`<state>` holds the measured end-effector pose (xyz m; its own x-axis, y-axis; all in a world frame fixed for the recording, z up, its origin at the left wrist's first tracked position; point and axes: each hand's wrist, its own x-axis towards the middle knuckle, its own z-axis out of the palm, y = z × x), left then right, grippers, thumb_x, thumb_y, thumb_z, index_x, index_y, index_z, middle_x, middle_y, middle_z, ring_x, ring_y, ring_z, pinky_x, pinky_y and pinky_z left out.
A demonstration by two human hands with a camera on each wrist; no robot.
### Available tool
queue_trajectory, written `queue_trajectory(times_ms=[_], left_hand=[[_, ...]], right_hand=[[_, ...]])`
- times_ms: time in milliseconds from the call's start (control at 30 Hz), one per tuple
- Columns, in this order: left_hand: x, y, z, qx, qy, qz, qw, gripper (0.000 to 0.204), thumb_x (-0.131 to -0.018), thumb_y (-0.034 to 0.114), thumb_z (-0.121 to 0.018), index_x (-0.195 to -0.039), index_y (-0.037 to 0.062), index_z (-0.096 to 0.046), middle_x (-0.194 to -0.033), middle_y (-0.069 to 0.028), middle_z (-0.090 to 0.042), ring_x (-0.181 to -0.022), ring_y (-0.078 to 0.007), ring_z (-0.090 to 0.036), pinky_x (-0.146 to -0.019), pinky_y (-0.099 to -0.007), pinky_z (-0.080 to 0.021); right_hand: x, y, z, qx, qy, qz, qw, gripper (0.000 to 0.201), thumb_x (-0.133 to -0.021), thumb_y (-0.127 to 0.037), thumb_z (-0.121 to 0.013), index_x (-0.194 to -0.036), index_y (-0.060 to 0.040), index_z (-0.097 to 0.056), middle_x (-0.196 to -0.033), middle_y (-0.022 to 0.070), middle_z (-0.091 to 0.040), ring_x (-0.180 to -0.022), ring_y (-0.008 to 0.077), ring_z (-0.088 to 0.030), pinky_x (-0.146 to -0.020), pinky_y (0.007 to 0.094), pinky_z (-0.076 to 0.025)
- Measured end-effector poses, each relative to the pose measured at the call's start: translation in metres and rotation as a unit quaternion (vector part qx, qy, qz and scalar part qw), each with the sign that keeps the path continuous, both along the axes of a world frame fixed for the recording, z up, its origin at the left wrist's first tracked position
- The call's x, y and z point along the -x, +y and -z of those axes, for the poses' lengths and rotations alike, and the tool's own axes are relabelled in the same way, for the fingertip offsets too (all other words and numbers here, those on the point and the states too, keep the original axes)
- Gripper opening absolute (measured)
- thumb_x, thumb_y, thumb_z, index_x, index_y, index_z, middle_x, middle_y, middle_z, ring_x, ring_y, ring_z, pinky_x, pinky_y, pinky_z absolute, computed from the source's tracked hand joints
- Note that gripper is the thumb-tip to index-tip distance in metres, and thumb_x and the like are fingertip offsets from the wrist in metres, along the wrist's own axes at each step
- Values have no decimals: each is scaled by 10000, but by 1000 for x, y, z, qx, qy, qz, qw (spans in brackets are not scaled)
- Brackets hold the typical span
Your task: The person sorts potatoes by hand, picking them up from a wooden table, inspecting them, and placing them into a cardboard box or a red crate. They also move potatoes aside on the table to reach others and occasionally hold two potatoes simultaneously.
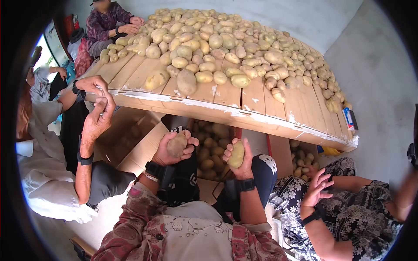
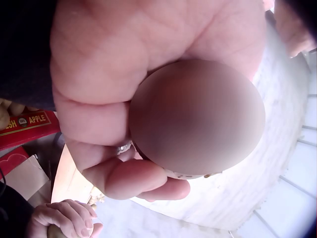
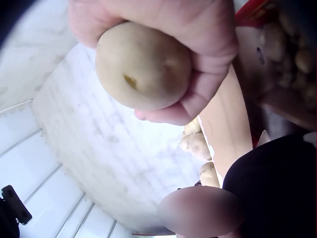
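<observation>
In the head view my left hand (image 1: 162,153) grips a round brownish potato (image 1: 176,145), fingers curled about its sides. The left wrist view has that potato (image 2: 198,119) blurred over, held against the palm, with a ring on one finger. To the right, my right hand (image 1: 246,162) holds a longer yellowish potato (image 1: 236,155) upright, thumb along one side. Seen from the right wrist, this potato (image 3: 143,67) shows a small dark pit on its near end. Both hands are raised in front of the table's near edge, above boxes of potatoes.
A wooden table (image 1: 139,78) bears a large heap of potatoes (image 1: 226,41). Below its edge stand a cardboard box (image 1: 143,150) at left and boxes holding potatoes (image 1: 211,152). People sit close on both sides, their hands (image 1: 99,115) near mine at left. A wall rises behind.
</observation>
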<state>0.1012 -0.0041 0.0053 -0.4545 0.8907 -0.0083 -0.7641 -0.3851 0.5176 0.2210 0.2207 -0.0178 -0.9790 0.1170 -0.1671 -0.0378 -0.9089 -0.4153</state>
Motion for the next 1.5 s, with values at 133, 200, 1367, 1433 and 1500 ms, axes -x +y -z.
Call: queue_trajectory(times_ms=[133, 200, 1367, 1433, 1500], left_hand=[[0, -2, 2, -6, -8, 9, 1000, 387, -823, 468, -518, -971, 114, -466, -1035, -126, -564, -649, -123, -417, -541, -242, -357], [1, -1, 2, -21, -6, 15, 1000, 371, -836, 451, -498, -981, 110, -493, -1052, -139, -569, -681, -149, -446, -554, -251, -374], [1, 12, 4, 28, 5, -6, 1000, 377, -845, 472, -499, -985, 125, -457, -983, -94, -533, -611, -111, -419, -481, -228, -352], [1, 8, 5, 10, -5, 14, 1000, 389, -842, 476, -492, -985, 115, -479, -1051, -127, -555, -650, -133, -440, -529, -243, -366], [0, 7, 7, 5, -16, 12, 1000, 379, -842, 461, -491, -989, 111, -488, -1048, -128, -556, -662, -136, -441, -539, -244, -367]], right_hand=[[0, 4, -1, -6, 10, 0, 1000, 409, -946, -481, -403, -928, -93, -533, -753, 62, -500, -666, 194, -500, -587, 330, -418], [0, 2, 1, -6, 5, 13, 1000, 411, -944, -487, -402, -936, -95, -526, -755, 56, -488, -675, 187, -491, -593, 320, -410], [11, 16, 20, 44, -155, 56, 985, 375, -909, -388, -519, -1086, -58, -544, -946, 106, -604, -743, 186, -574, -625, 273, -476], [4, 19, 31, 52, 18, -42, 998, 396, -910, -421, -503, -1081, -66, -548, -873, 80, -592, -687, 172, -553, -608, 259, -473], [7, 16, 27, 43, 1, 8, 999, 432, -915, -463, -477, -1086, -72, -542, -823, 60, -574, -642, 160, -529, -589, 250, -469]])
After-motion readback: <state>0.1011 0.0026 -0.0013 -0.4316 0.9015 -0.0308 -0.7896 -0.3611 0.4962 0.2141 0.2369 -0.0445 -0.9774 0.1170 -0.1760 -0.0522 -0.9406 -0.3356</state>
